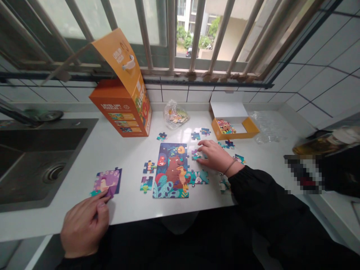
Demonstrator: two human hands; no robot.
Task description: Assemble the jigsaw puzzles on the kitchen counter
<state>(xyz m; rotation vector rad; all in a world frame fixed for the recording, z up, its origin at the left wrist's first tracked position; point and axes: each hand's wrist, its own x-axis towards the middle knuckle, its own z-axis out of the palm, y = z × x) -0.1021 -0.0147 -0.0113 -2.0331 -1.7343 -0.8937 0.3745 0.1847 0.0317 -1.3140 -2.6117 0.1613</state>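
Note:
My left hand is at the lower left, its fingertips on a purple puzzle piece at the lower edge of a small joined purple puzzle section. Right of centre, the thumb and forefinger of my right hand are closed around the edges of a puzzle piece, partly hidden by the fingers. Between the hands lies the larger joined puzzle with a bear and a fox. A strip with a white rabbit joins its right side. Loose pieces lie left of it.
An orange puzzle box stands open at the back left, beside a sink. A plastic bag of pieces and an open yellow box sit along the wall. More loose pieces are scattered nearby. Clear plastic wrap lies at right.

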